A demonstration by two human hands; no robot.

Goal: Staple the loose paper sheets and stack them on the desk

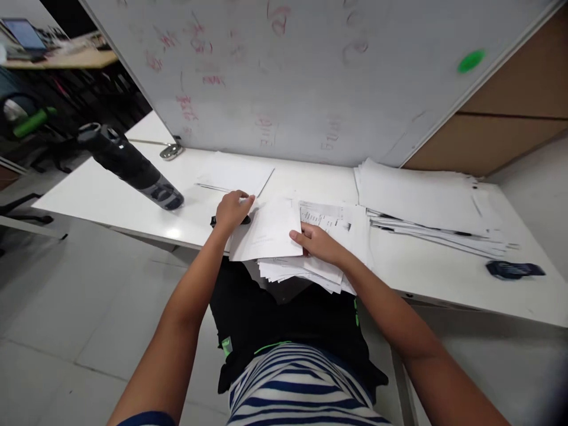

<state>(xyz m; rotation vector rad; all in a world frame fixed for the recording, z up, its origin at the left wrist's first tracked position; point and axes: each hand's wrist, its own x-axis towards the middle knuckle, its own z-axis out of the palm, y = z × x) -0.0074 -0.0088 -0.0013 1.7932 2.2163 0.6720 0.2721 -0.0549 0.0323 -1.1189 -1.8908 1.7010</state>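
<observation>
My left hand (232,209) has its fingers curled on the top left edge of a blank white sheet (268,231), with a small black object (231,221) under it. The fingers of my right hand (317,244) are closed on the sheet's right edge. It rests on a stack of printed papers (328,248) at the near edge of the white table (110,201). Another loose white sheet (235,176) lies just beyond my left hand.
A dark bottle (128,164) lies tilted at the left of the table. A big pile of papers (426,204) sits at the right, with a dark blue object (513,270) near the front right edge. A whiteboard (310,77) stands behind the table.
</observation>
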